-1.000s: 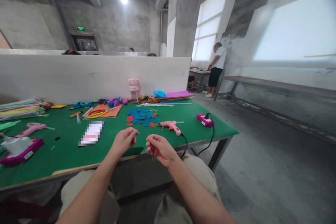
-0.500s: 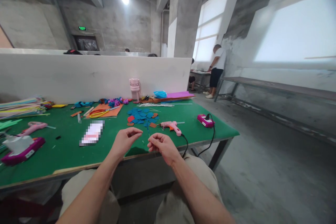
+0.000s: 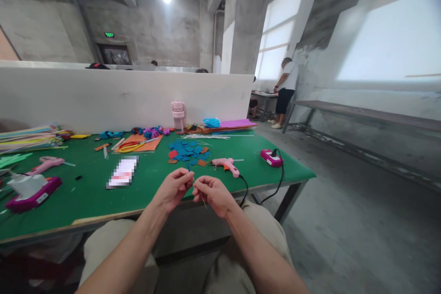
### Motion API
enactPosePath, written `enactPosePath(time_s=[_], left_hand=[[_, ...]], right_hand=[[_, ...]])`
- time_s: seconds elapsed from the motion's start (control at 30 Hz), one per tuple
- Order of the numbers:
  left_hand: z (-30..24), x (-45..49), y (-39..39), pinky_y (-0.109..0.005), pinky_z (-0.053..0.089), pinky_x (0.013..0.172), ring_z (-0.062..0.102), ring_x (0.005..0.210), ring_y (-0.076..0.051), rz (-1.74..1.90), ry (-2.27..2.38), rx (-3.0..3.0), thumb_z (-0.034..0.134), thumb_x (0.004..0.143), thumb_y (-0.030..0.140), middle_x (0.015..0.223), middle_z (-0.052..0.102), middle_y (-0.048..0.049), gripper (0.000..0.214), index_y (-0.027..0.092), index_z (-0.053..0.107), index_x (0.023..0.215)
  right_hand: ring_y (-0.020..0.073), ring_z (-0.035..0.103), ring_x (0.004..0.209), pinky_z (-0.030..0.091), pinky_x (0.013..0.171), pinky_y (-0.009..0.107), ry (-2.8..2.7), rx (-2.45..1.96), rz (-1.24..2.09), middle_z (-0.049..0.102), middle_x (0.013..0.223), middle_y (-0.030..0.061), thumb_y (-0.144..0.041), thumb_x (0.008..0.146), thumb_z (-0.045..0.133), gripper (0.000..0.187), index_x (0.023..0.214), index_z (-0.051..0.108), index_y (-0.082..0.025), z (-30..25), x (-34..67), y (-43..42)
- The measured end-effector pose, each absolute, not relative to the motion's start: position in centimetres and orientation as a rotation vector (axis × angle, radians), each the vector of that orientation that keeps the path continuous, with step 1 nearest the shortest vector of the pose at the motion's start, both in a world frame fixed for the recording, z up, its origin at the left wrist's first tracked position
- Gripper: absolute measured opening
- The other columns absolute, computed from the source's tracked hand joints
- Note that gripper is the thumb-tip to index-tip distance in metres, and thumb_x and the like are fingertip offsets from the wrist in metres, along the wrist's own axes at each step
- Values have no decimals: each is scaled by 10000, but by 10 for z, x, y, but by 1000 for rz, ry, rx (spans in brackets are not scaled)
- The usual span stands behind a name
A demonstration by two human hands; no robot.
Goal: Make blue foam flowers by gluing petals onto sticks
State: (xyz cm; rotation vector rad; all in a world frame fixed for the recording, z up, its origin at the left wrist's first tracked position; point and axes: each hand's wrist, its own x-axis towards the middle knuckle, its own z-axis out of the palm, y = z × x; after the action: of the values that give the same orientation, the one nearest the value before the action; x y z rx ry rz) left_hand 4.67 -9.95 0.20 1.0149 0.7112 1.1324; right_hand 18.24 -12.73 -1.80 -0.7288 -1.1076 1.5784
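Note:
My left hand (image 3: 177, 187) and my right hand (image 3: 211, 193) meet above the table's front edge, both with fingers pinched. Between them runs a thin pale wire (image 3: 204, 201), its lower end sticking out below my right fingers. At its upper end a small dark blue piece (image 3: 188, 168) shows just past my left fingertips; how it joins the wire is too small to tell. Just beyond lie blue felt-like pieces (image 3: 186, 150) with a few red and brown ones. A pink glue gun (image 3: 225, 164) lies to the right of them.
On the green table (image 3: 89, 193) are scissors (image 3: 132, 148) on an orange sheet, a blurred-out phone-like rectangle (image 3: 123, 172), and a second glue gun (image 3: 46, 164). Two purple power strips (image 3: 271, 158) stand at the sides. A pink bottle (image 3: 178, 115) stands by the white partition (image 3: 86, 96).
My left hand has moved right and closed its fingers at the blue upper end of the wire, next to my right hand. My right hand has barely moved.

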Motion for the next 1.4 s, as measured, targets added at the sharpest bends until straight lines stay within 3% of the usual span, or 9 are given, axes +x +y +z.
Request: enactPosePath(time_s=[0.17, 0.3, 0.53, 0.73, 0.97, 1.13, 1.4], left_hand=[[-3, 50, -98, -162, 359, 517, 443, 517, -42, 1136, 720, 1062, 686, 626, 230, 572, 545, 21, 136, 121, 631, 687], [1, 41, -91, -163, 395, 557, 503, 586, -51, 1108, 731, 1037, 693, 624, 224, 730, 606, -17, 275, 135, 638, 879], [2, 35, -88, -171, 409, 563, 522, 581, -59, 1118, 720, 997, 691, 627, 246, 645, 599, -10, 198, 117, 656, 773], [3, 36, -90, -145, 382, 477, 499, 509, -45, 1108, 768, 982, 681, 637, 277, 573, 574, 1, 196, 100, 654, 720], [6, 36, -91, -149, 427, 509, 506, 511, -46, 1048, 729, 866, 683, 642, 244, 584, 569, -6, 178, 97, 646, 737], [5, 36, -92, -149, 427, 506, 519, 522, -53, 1079, 750, 930, 666, 660, 269, 603, 583, -16, 202, 95, 648, 762], [7, 36, -93, -185, 424, 547, 522, 565, -70, 1083, 788, 1047, 672, 645, 292, 661, 605, -17, 241, 129, 650, 820]], right_hand=[[80, 546, 484, 446, 522, 209, -1162, -863, 1306, 613, 601, 2, -394, 675, 618, 263, 733, 579, -140, -18, 185, -124], [89, 523, 458, 414, 472, 205, -1292, -977, 1027, 611, 584, 3, -379, 713, 566, 224, 706, 575, -155, -18, 187, -123], [82, 451, 455, 336, 454, 194, -1494, -1090, 712, 625, 597, -1, -330, 762, 496, 200, 689, 582, -165, -17, 185, -127], [91, 454, 480, 327, 471, 196, -1524, -1089, 690, 624, 601, -2, -319, 769, 492, 197, 693, 588, -165, -16, 183, -128], [94, 462, 517, 324, 497, 200, -1521, -1056, 627, 615, 619, -4, -292, 777, 489, 187, 683, 593, -168, -13, 184, -132], [68, 391, 446, 281, 432, 190, -1451, -1026, 778, 611, 603, -5, -301, 758, 520, 174, 671, 583, -165, -14, 183, -130], [8, 300, 335, 129, 333, 163, -1000, -798, 1481, 611, 599, -6, -330, 668, 633, 210, 680, 536, -144, -20, 186, -121]])
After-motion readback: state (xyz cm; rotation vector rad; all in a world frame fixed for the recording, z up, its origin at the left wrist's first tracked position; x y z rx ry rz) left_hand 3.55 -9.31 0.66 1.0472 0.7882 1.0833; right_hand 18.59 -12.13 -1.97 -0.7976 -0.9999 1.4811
